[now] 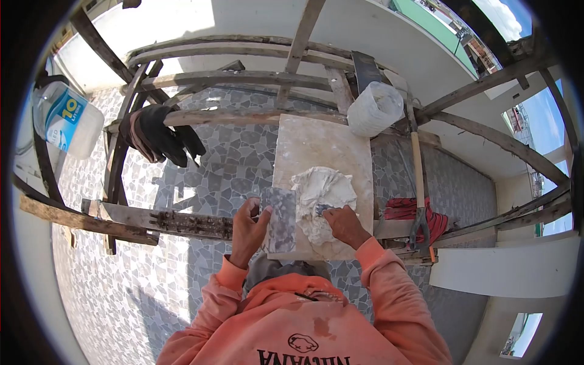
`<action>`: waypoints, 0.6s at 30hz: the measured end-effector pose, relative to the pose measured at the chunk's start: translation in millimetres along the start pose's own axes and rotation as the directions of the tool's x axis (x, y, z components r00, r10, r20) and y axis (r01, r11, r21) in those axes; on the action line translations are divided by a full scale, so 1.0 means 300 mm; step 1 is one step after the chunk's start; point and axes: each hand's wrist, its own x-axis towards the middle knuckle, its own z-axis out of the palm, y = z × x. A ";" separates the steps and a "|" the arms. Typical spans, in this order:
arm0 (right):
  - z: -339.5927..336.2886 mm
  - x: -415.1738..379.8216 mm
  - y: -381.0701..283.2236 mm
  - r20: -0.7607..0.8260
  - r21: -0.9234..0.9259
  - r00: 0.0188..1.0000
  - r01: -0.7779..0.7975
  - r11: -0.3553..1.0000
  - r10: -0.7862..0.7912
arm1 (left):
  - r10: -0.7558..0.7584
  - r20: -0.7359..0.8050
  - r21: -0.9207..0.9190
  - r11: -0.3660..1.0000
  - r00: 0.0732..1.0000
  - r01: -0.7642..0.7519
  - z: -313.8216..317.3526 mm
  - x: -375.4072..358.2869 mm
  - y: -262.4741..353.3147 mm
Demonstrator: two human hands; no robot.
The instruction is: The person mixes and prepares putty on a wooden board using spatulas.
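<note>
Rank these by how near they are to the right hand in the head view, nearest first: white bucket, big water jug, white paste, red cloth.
Nearest to the right hand:
1. White paste, on the board, right beside it.
2. Red cloth, off to its right.
3. White bucket, ahead by the board's far right corner.
4. Water jug, away at far left.

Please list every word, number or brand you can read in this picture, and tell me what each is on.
"10 LITERS": on the blue label of the clear plastic jug.
"LED": on that same label, the end of a word partly out of sight.
"NIRVANA": upside down on the orange sweatshirt.
Any smaller print on the label is too small to read.
</note>
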 end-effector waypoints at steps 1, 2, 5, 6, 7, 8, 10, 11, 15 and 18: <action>-0.058 0.001 0.004 -0.001 0.055 1.000 -0.023 0.998 0.023 | -0.001 -0.007 -0.036 0.999 1.000 0.001 -0.001 -0.001 -0.003; -0.134 -0.013 0.034 0.002 0.110 0.999 -0.046 0.993 0.046 | -0.005 -0.012 -0.073 0.997 1.000 0.004 -0.003 -0.005 -0.008; -0.224 -0.005 0.179 -0.068 0.220 0.969 -0.218 0.951 0.238 | -0.002 -0.027 -0.060 0.998 1.000 0.001 -0.014 -0.011 -0.034; -0.218 0.008 0.221 -0.090 0.178 0.938 -0.314 0.933 0.333 | 0.002 -0.034 -0.036 0.999 0.999 -0.003 -0.017 -0.015 -0.040; -0.206 0.024 0.236 -0.092 0.200 0.929 -0.335 0.921 0.358 | 0.009 -0.033 -0.026 1.000 0.999 -0.010 -0.020 -0.022 -0.037; -0.194 0.037 0.249 -0.094 0.222 0.919 -0.355 0.908 0.382 | 0.016 -0.033 -0.015 1.000 0.999 -0.017 -0.024 -0.028 -0.032; -0.127 0.054 0.252 -0.092 0.184 0.952 -0.271 0.945 0.291 | 0.011 -0.041 -0.015 1.000 0.999 -0.011 -0.022 -0.029 -0.026; -0.050 0.047 0.210 -0.076 0.129 0.982 -0.164 0.978 0.174 | -0.007 -0.048 -0.024 1.000 0.999 0.006 -0.022 -0.033 -0.028; -0.126 0.040 0.122 0.306 -0.016 0.951 0.039 0.999 -0.032 | -0.033 -0.091 0.000 0.999 0.995 0.033 -0.030 -0.038 -0.039; -0.291 0.043 0.120 0.373 0.001 0.926 -0.058 0.998 0.053 | 0.000 -0.107 -0.050 0.999 0.994 -0.005 -0.029 -0.034 -0.045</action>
